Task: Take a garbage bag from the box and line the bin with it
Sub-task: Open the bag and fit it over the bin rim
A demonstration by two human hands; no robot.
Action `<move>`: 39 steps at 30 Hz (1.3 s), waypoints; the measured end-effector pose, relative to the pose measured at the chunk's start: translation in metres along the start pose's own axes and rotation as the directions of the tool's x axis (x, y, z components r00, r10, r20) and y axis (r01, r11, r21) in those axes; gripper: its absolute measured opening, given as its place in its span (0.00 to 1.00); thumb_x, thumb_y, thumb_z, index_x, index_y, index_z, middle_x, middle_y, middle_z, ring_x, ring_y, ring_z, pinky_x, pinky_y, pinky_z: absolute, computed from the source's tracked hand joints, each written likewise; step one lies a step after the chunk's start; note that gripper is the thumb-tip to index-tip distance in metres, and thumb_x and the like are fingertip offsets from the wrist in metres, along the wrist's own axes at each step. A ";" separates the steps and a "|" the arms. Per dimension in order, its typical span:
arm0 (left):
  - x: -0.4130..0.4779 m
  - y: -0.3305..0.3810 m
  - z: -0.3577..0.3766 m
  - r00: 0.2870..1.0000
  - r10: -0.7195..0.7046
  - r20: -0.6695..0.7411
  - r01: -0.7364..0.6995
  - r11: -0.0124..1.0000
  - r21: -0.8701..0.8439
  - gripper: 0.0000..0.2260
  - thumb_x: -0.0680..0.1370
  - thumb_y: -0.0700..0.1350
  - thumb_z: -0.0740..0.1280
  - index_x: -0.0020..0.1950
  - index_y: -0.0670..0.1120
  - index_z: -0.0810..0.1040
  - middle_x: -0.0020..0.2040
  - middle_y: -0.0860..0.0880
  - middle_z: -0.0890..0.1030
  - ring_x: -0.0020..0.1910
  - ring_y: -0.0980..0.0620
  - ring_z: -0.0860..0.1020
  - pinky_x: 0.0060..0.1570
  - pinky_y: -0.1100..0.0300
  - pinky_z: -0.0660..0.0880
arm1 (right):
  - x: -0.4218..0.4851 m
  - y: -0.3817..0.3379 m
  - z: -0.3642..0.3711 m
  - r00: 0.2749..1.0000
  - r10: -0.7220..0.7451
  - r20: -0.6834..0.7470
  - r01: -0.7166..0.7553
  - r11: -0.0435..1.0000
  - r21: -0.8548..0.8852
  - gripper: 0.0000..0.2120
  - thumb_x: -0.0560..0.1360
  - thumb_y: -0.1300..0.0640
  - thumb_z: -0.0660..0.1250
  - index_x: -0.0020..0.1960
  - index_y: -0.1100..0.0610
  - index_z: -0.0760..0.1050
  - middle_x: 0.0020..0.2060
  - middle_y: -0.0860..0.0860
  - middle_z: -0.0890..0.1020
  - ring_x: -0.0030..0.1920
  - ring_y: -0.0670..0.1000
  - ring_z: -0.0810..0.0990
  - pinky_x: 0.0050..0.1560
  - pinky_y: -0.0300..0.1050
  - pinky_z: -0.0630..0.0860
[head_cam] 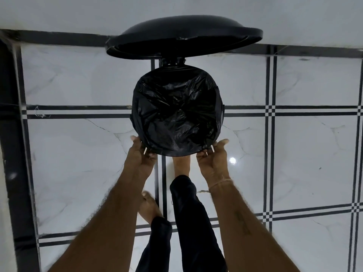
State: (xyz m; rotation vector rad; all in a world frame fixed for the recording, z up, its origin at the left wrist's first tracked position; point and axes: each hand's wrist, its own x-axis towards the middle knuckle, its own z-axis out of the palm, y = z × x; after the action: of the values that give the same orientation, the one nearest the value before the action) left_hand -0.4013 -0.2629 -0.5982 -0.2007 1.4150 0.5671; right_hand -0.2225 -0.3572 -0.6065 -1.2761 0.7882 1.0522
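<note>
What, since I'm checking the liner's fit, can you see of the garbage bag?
The garbage bag is thin, glossy black plastic, crinkled, spread over the mouth of the round bin and pulled down over its rim, creases meeting near the middle. The left hand and right hand grip its near edge, one each side.

We see a glossy floor (82, 165) of white marble-look tiles, each bordered by paired black lines that cross in small checkered knots. A broad dark band (11, 154) runs along its left side and far edge. A round black bin (173, 62) stands on the tiles near the far band, its mouth covered by a crinkled black plastic bag (176, 112), its domed black lid (184, 36) raised. Two bare feet rest on the floor: the left foot (149, 207) well short of the bin, the right foot (181, 165) forward, toes hidden beneath the bin's near edge, perhaps on a pedal. A small pale scrap (40, 113) lies on a line at left.
</note>
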 end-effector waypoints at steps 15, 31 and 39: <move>0.015 0.029 -0.002 0.998 -0.045 -0.044 0.052 0.987 0.150 0.08 0.80 0.54 0.68 0.50 0.50 0.80 0.35 0.57 0.83 0.36 0.57 0.71 0.28 0.66 0.65 | 0.017 -0.044 0.023 0.981 -0.107 -0.161 0.024 0.893 -0.449 0.17 0.85 0.56 0.61 0.38 0.53 0.73 0.32 0.48 0.75 0.29 0.45 0.69 0.22 0.36 0.61; 0.021 0.043 0.003 0.992 0.108 -0.072 -0.090 0.973 0.211 0.15 0.75 0.57 0.73 0.55 0.49 0.81 0.52 0.54 0.84 0.50 0.55 0.80 0.35 0.65 0.74 | 0.029 -0.054 0.043 0.952 -0.258 -0.162 0.165 0.884 -0.438 0.16 0.83 0.51 0.66 0.50 0.65 0.79 0.40 0.53 0.78 0.38 0.50 0.78 0.36 0.38 0.77; 0.020 0.076 0.050 0.969 0.246 -0.022 -0.226 0.918 0.325 0.10 0.78 0.59 0.70 0.50 0.54 0.82 0.52 0.55 0.83 0.53 0.54 0.80 0.50 0.59 0.77 | 0.028 -0.085 0.089 0.923 -0.381 0.048 0.363 0.826 -0.431 0.13 0.79 0.60 0.72 0.37 0.60 0.76 0.30 0.49 0.80 0.31 0.45 0.80 0.38 0.40 0.81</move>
State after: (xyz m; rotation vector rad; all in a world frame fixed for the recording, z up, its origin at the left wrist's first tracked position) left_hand -0.3936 -0.1702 -0.5946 0.2182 1.5824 0.5210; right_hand -0.1414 -0.2623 -0.5874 -1.7539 0.3086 0.9058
